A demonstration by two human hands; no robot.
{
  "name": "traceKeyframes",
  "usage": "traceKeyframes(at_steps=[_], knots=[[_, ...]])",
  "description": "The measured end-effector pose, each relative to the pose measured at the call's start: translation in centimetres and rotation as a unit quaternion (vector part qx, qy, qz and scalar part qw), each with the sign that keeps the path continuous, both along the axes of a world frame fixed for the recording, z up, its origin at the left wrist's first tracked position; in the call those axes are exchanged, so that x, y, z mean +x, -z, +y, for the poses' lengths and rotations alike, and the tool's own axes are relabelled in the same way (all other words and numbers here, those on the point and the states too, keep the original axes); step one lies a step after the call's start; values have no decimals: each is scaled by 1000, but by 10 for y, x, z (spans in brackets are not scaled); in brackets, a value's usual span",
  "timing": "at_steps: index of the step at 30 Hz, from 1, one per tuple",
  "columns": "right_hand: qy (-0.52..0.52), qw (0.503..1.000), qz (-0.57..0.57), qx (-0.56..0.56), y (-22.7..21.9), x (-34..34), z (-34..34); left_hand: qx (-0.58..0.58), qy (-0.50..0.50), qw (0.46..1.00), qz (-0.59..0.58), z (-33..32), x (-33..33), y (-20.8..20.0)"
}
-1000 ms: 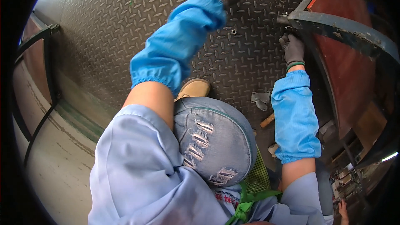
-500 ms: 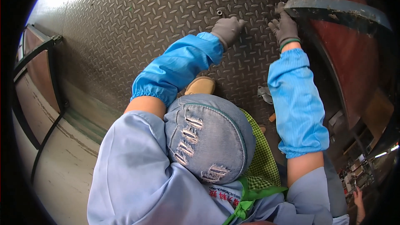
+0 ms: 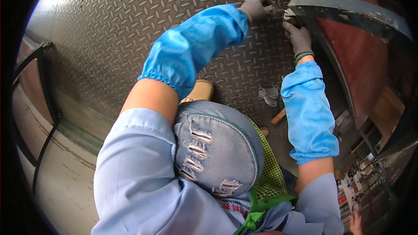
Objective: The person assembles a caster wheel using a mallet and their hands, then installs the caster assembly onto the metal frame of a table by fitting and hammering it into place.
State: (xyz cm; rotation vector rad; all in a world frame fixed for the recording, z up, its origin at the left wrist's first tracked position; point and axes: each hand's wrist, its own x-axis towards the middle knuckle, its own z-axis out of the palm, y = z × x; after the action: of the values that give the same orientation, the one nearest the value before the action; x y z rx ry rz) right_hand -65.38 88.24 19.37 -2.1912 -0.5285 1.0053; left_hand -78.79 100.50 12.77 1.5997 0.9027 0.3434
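My left hand (image 3: 257,8), in a grey glove, is closed above the patterned metal floor, a short way left of the frame's corner. Whatever it holds is hidden by the fingers. My right hand (image 3: 299,38), gloved alike, pinches a small silver metal plate (image 3: 287,14) against the end of the dark metal frame bar (image 3: 348,8). The bar belongs to a frame with a red panel (image 3: 357,56). On the floor near my right forearm lie several loose silver metal plates (image 3: 269,96) with rounded ends.
A wooden handle (image 3: 279,116) lies beside my right sleeve. My tan shoe (image 3: 201,90) stands on the tread-plate floor (image 3: 143,26). At the left is another dark frame (image 3: 52,91) with panels. Another person's hand (image 3: 355,223) and cluttered shelves (image 3: 361,174) show at the lower right.
My left hand has moved right and away from me, toward the frame corner; the ring-ended metal tool beside it no longer shows. My right fingers have drawn back and closed on the silver plate.
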Motion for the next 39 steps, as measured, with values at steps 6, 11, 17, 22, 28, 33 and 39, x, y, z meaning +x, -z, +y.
traceKeyframes(at_steps=[6,11,17,22,28,33,39], knots=[[8,998,52,23,-4,7,-6,-63,16,996,-58,-12,31,4],[16,987,157,27,-22,4,1,-77,6,995,-63,-16,34,-11],[32,989,133,58,-22,2,0,-22,51,998,-33,3,39,-11],[-46,996,81,9,-4,11,0,-53,92,993,41,21,50,5],[-81,995,-44,-31,-12,14,-5,-18,73,997,-36,2,52,-6],[-113,990,-86,-12,-17,5,0,-35,26,998,-43,-6,43,-9],[-126,989,-78,-14,-11,11,-4,-167,-39,980,-99,-18,49,1]])
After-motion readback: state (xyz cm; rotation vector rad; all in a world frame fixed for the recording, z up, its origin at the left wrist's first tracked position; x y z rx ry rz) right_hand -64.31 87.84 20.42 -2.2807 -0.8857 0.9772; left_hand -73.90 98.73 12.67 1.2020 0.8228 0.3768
